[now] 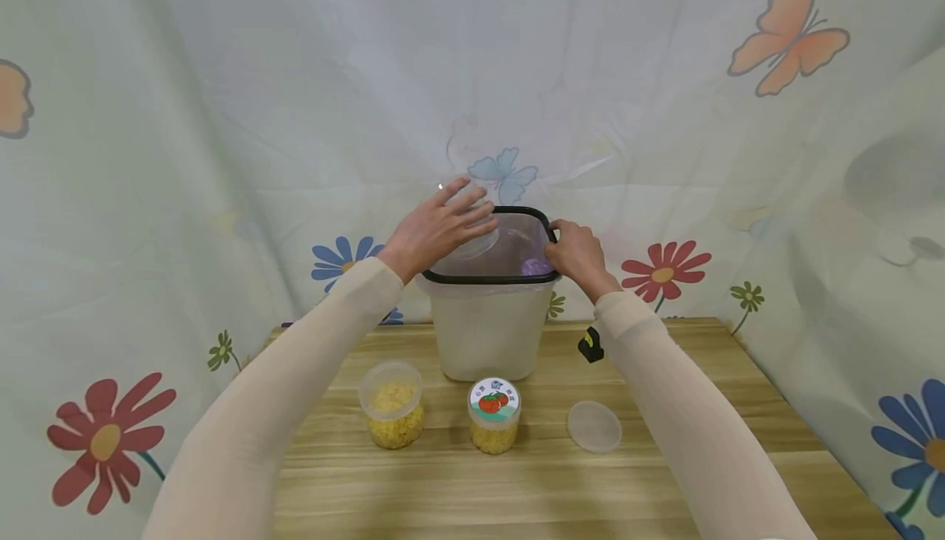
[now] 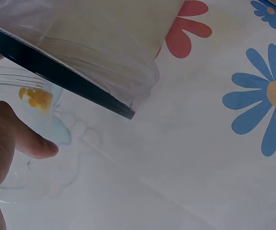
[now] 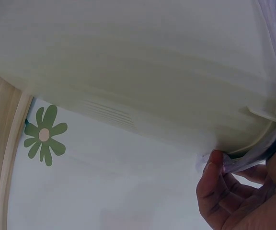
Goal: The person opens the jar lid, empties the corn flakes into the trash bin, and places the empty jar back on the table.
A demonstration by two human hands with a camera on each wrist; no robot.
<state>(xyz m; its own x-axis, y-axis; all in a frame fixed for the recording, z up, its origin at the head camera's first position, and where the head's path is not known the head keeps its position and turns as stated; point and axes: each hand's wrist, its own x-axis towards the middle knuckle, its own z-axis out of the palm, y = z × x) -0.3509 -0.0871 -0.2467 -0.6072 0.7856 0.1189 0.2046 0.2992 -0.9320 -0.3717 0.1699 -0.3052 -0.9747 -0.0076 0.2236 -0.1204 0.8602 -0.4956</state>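
Note:
My left hand (image 1: 450,224) holds a clear jar (image 2: 13,86), tipped over the mouth of a cream trash bin (image 1: 483,331). A few yellow bits (image 2: 36,98) cling inside this jar near its threaded neck. The thumb lies along the jar's side in the left wrist view. At the bin's right side, my right hand (image 1: 579,253) grips the black rim (image 1: 490,280) together with the clear liner bag (image 3: 226,163). Purple plastic (image 1: 535,267) shows inside the bin, next to that hand. The bin's floor is hidden.
In front of the bin stand an open jar of yellow bits (image 1: 394,409) and a jar with a tomato label (image 1: 495,413). A loose translucent lid (image 1: 595,427) lies to their right. A small black object (image 1: 591,345) sits by my right sleeve. A patterned curtain surrounds the wooden table (image 1: 443,499).

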